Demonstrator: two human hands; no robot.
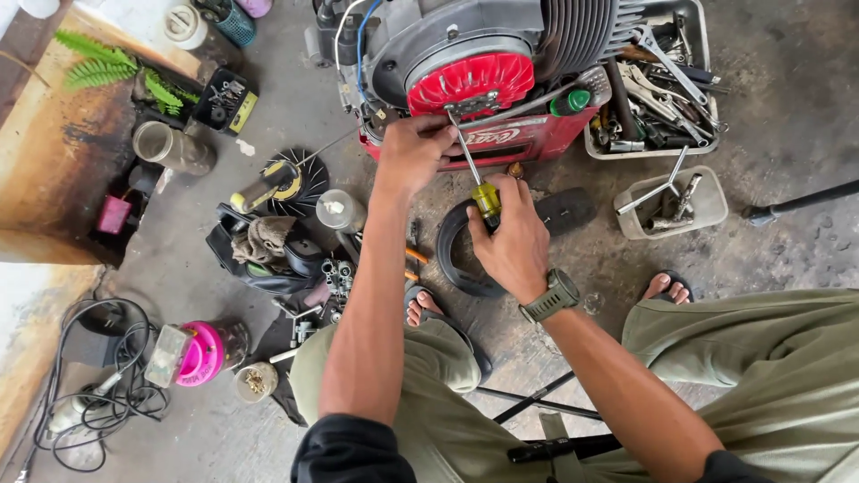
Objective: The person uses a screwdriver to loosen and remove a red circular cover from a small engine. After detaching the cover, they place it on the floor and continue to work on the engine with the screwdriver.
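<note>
A small engine (465, 45) with a grey housing and a red ribbed cover (472, 79) stands on the concrete floor in front of me. My right hand (512, 234) grips a screwdriver (472, 165) by its yellow-green handle, its shaft pointing up at a metal bracket below the red cover. My left hand (414, 148) rests against that bracket beside the screwdriver tip, fingers curled on the part. A green watch sits on my right wrist.
A grey tray of wrenches (658, 85) and a smaller clear box with tools (673, 204) lie to the right. A black rubber ring (456, 255), loose parts, a black fan disc (291, 183), a pink-capped jar (201, 353) and cables (94, 385) lie to the left. My sandalled feet are below.
</note>
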